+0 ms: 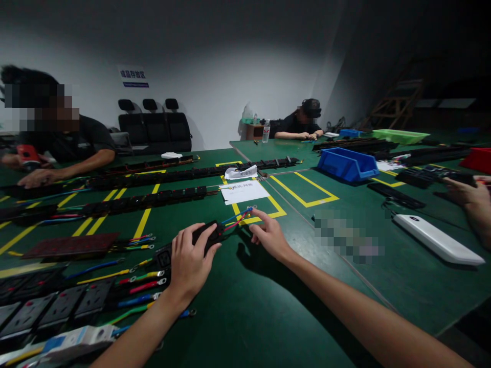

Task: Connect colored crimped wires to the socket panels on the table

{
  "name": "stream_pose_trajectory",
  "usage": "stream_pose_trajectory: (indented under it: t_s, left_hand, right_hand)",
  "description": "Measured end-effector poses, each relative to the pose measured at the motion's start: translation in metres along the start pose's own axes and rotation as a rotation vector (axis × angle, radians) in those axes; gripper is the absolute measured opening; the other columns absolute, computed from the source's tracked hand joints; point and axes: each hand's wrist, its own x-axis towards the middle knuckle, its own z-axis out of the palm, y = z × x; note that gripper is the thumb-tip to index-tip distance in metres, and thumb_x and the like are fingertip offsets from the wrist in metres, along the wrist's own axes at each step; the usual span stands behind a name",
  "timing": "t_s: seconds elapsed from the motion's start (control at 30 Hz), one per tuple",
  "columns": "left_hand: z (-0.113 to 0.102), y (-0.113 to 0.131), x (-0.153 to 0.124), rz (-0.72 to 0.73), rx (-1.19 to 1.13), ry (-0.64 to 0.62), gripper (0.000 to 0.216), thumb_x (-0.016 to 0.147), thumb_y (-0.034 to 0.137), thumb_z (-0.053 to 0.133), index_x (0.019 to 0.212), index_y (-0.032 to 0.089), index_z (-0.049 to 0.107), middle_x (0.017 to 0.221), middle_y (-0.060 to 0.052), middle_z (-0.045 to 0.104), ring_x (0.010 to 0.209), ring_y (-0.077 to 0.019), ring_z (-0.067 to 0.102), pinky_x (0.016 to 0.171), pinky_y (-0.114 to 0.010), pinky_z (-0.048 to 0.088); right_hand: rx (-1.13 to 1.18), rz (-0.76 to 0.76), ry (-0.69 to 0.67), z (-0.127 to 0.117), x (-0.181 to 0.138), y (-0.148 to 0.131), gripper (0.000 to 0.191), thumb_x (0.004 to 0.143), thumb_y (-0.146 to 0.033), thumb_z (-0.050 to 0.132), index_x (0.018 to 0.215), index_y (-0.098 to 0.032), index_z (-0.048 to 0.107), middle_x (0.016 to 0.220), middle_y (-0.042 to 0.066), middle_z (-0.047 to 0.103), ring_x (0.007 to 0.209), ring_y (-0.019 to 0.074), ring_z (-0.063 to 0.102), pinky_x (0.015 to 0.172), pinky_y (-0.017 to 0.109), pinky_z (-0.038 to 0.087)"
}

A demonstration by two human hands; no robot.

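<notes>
Black module (220, 233), one, over green table (238, 322): left hand's (194, 255) fingers gripped it, hiding part; right hand's (270, 232) fingers spread, index at wires (241, 220), count blurred. I counted three headrests (149, 104), one cut-off red bin (476, 161).

Green table (245, 312), yellow lines (142, 223), black module (220, 231), blue and red wires (233, 223), blue bin (341, 167)

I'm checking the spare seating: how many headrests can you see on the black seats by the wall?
3, in a row: the left headrest, the middle headrest and the right headrest. None of the row looks hidden.
</notes>
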Motion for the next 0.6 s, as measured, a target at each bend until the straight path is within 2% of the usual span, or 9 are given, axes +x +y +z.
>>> stream_pose_trajectory:
  t_s: [0.1, 0.23, 0.27, 0.37, 0.43, 0.6]
  left_hand:
    - [-0.0004, -0.0001, -0.0002, 0.004, -0.001, -0.004, 0.044, 0.091, 0.03, 0.068, 0.134, 0.026, 0.061, 0.125, -0.012, 0.059, 0.113, -0.0322, 0.056, 0.093, -0.049, 0.049]
    - [0.0004, -0.0009, -0.0005, 0.006, -0.002, -0.01, 0.044, 0.09, 0.031, 0.068, 0.134, 0.026, 0.061, 0.125, -0.012, 0.059, 0.114, -0.0323, 0.056, 0.093, -0.05, 0.049]
    - [0.0007, -0.001, -0.0004, 0.007, -0.003, -0.013, 0.044, 0.09, 0.031, 0.068, 0.134, 0.026, 0.061, 0.125, -0.012, 0.059, 0.114, -0.0324, 0.056, 0.093, -0.05, 0.049]
    - [0.0015, -0.0015, -0.0002, 0.008, -0.005, -0.012, 0.044, 0.09, 0.03, 0.068, 0.134, 0.026, 0.062, 0.125, -0.012, 0.059, 0.114, -0.0325, 0.056, 0.093, -0.05, 0.049]
    - [0.0019, -0.0016, -0.0001, 0.006, -0.005, -0.008, 0.043, 0.091, 0.031, 0.067, 0.134, 0.026, 0.062, 0.125, -0.012, 0.059, 0.113, -0.0324, 0.057, 0.092, -0.05, 0.049]
    - [0.0015, -0.0014, -0.0005, 0.008, -0.002, -0.011, 0.044, 0.091, 0.03, 0.067, 0.135, 0.027, 0.061, 0.125, -0.012, 0.059, 0.113, -0.0321, 0.056, 0.092, -0.05, 0.049]
  right_hand:
    - [-0.079, -0.012, 0.001, 0.0001, 0.0005, 0.0013, 0.049, 0.08, -0.029, 0.056, 0.126, -0.017, 0.066, 0.129, 0.015, 0.065, 0.051, 0.008, 0.062, 0.047, 0.023, 0.051]
    - [-0.147, 0.054, 0.003, 0.0009, 0.0018, 0.0028, 0.057, 0.082, -0.028, 0.055, 0.137, -0.012, 0.056, 0.094, 0.008, 0.074, 0.049, 0.0101, 0.061, 0.049, 0.023, 0.05]
    - [-0.165, 0.05, 0.004, 0.001, 0.0022, 0.003, 0.055, 0.082, -0.028, 0.054, 0.135, -0.013, 0.058, 0.094, 0.007, 0.074, 0.049, 0.0099, 0.06, 0.05, 0.023, 0.05]
    - [-0.233, -0.044, 0.024, 0.0008, 0.0032, 0.0027, 0.044, 0.08, -0.027, 0.053, 0.12, -0.016, 0.068, 0.119, 0.011, 0.069, 0.057, 0.0092, 0.059, 0.053, 0.024, 0.05]
    - [-0.273, -0.096, 0.042, 0.0001, 0.0037, 0.0018, 0.039, 0.08, -0.026, 0.054, 0.114, -0.017, 0.07, 0.127, 0.012, 0.064, 0.061, 0.01, 0.058, 0.055, 0.025, 0.051]
    - [-0.334, -0.102, 0.047, -0.0015, 0.0047, 0.0019, 0.038, 0.081, -0.024, 0.054, 0.115, -0.016, 0.07, 0.119, 0.01, 0.061, 0.062, 0.0105, 0.055, 0.063, 0.029, 0.051]
